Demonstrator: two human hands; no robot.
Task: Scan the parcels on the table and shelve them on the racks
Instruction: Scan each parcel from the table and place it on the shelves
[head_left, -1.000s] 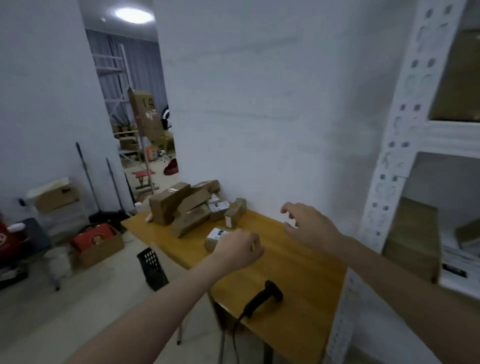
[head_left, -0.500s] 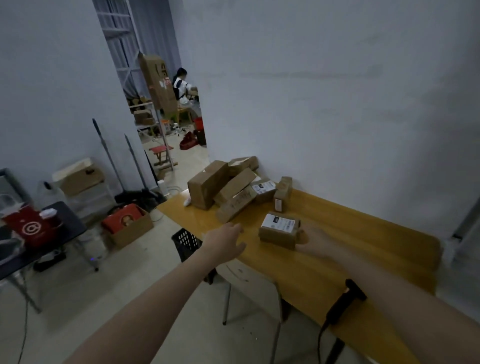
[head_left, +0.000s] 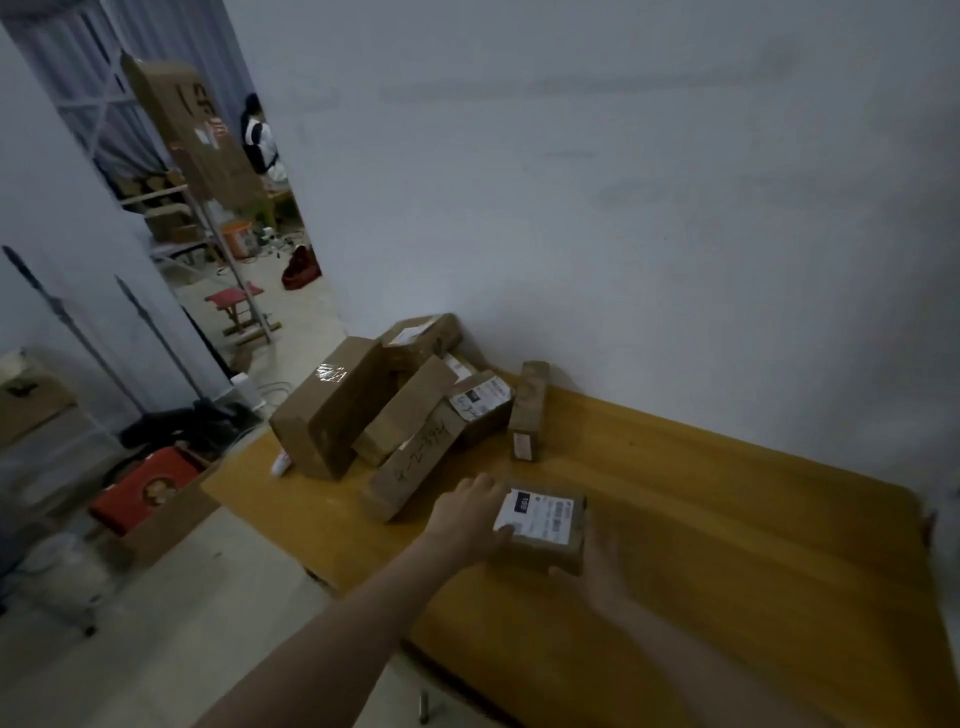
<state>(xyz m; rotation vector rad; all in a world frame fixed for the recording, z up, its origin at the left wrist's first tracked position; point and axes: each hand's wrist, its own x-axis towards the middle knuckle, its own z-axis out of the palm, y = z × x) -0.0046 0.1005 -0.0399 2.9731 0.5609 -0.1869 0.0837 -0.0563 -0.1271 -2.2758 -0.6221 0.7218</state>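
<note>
A small brown parcel (head_left: 545, 538) with a white label on top lies on the yellow wooden table (head_left: 727, 519). My left hand (head_left: 470, 517) grips its left side, thumb on the label. My right hand (head_left: 597, 569) cups its near right corner. Behind it a pile of several cardboard parcels (head_left: 384, 415) leans against the wall, and one narrow parcel (head_left: 529, 410) stands on end. The scanner and the racks are out of view.
A white wall runs along the table's far edge. On the floor at the left stand a red box in an open carton (head_left: 148, 488) and broom handles (head_left: 156, 338). Through the doorway sits a person (head_left: 262, 140) beside a tall carton (head_left: 192, 130) and shelving.
The view has swung left and down, away from the rack and scanner. Both hands have closed in on the small labelled parcel, the left one from its left, the right at its near side.
</note>
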